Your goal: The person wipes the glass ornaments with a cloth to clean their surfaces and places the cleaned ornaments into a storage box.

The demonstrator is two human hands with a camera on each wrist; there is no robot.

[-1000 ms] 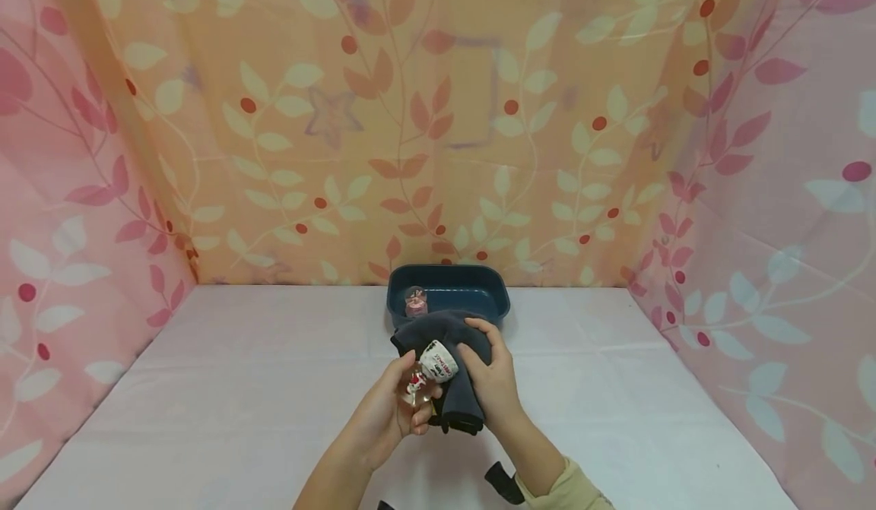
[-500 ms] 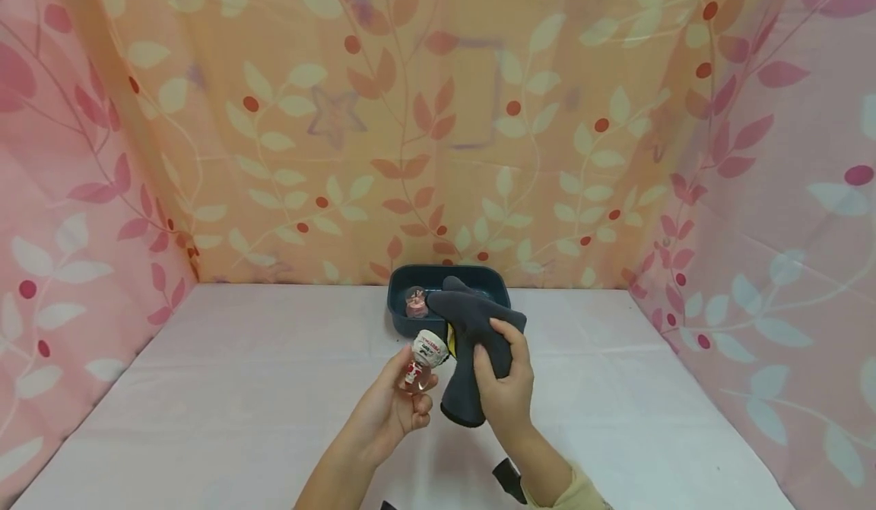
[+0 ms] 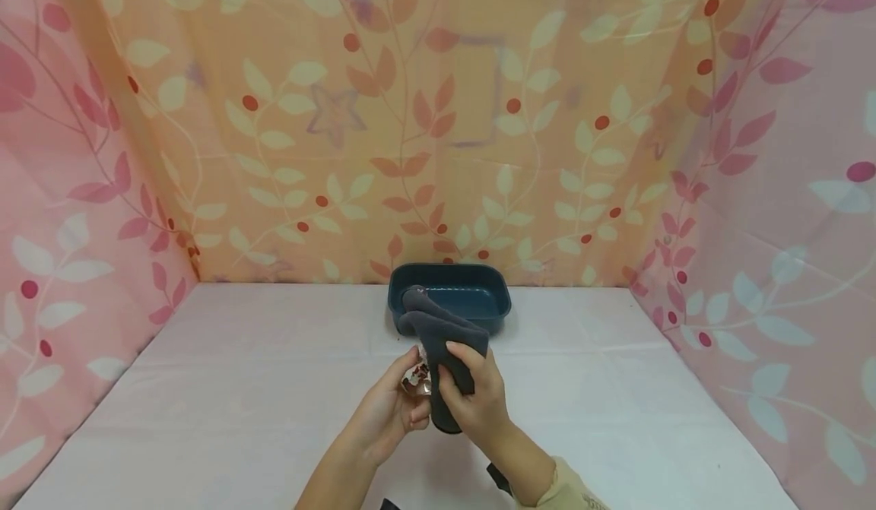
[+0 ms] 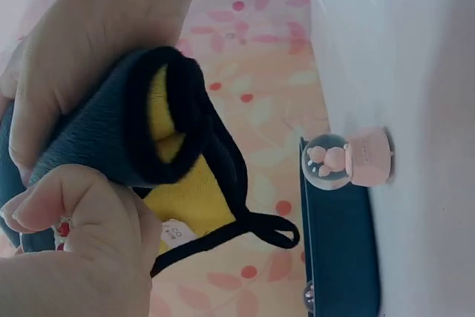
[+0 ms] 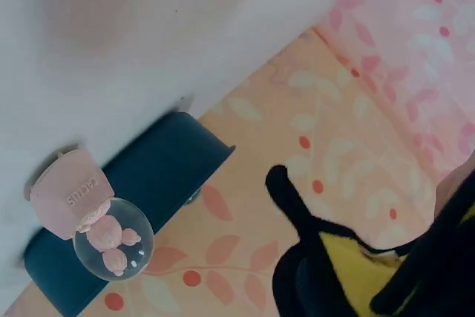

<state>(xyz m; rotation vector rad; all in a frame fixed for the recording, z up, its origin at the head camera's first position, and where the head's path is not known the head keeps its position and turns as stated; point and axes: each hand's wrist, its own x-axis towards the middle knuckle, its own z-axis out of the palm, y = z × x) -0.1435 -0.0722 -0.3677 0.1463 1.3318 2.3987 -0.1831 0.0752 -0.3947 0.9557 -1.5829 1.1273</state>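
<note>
My left hand (image 3: 393, 411) grips a small snow globe (image 3: 415, 383) with a red and white figure in its clear dome. A folded blue-grey cloth (image 3: 441, 331), yellow inside with black edging and a hanging loop, is held in my right hand (image 3: 479, 396). It lies against the held globe and hides its white base. A pink snow globe (image 4: 369, 156) stands on the table before the dark blue basin (image 3: 472, 314); the cloth and hands hide it in the head view. Part of another globe (image 4: 309, 296) shows at the basin's rim in the left wrist view.
The basin stands near the back of a table (image 3: 274, 373) with a white cover. Leaf-patterned curtains (image 3: 397, 115) close off the back and both sides. A black strap piece (image 3: 498, 479) hangs by the right wrist.
My right hand has swung the cloth right, off the held globe, then back left over its base. The left hand keeps its grip. The cloth now covers most of the globe in the basin.
</note>
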